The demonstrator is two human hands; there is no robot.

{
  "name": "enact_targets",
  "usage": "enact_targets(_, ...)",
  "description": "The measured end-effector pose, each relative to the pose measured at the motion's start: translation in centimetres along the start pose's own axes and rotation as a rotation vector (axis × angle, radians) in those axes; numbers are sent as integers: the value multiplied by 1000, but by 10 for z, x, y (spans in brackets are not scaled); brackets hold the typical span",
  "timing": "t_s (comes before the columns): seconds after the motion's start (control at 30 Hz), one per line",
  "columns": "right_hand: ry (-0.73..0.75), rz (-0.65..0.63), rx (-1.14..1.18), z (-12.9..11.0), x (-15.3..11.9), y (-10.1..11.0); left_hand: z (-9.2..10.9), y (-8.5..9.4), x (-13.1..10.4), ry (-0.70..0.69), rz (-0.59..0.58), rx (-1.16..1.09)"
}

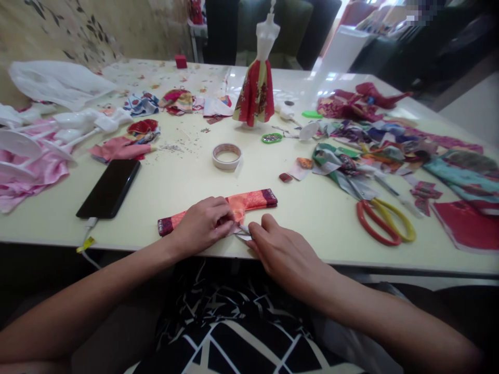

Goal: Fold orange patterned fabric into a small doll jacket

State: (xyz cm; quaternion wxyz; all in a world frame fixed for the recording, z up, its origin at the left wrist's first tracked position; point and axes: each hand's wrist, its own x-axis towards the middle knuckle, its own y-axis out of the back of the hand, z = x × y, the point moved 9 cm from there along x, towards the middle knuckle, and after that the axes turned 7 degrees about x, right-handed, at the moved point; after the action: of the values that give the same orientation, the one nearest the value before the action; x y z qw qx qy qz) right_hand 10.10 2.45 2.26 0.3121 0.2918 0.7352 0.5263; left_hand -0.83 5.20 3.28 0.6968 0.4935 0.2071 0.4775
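Observation:
A small doll-sized garment (255,200), orange-coral with dark maroon sleeve ends, lies spread near the table's front edge. My left hand (205,221) rests over its middle, thumb and fingers pinching the cloth. From the right, my right hand (286,252) is closed around small scissors (244,232); their narrow metal blades point left at the pinched cloth, and the handles are hidden in my palm. Whether the blades touch the cloth, I cannot tell. Beyond the garment sits a roll of tape (226,156).
A black phone (109,188) with a charging cable lies to the left. Large scissors (385,221) with red and yellow handles lie right, beside heaped fabric scraps (346,161). A small mannequin (257,72) in a red skirt stands at the back. White mannequin parts (78,124) lie far left.

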Motion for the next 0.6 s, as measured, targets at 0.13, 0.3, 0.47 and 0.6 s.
enact_targets(0.13,-84,-1,-39,3,0,-2,2,0,-1,-22,11,27)
enact_targets(0.3,-176,32,-95,5,-3,-2,5,-2,-3,-80,42,126)
enact_targets(0.47,-200,79,-95,8,-5,-4,13,-5,-5,-176,83,271)
enact_targets(0.6,-194,104,-106,9,-6,-4,23,-5,-7,-298,120,330)
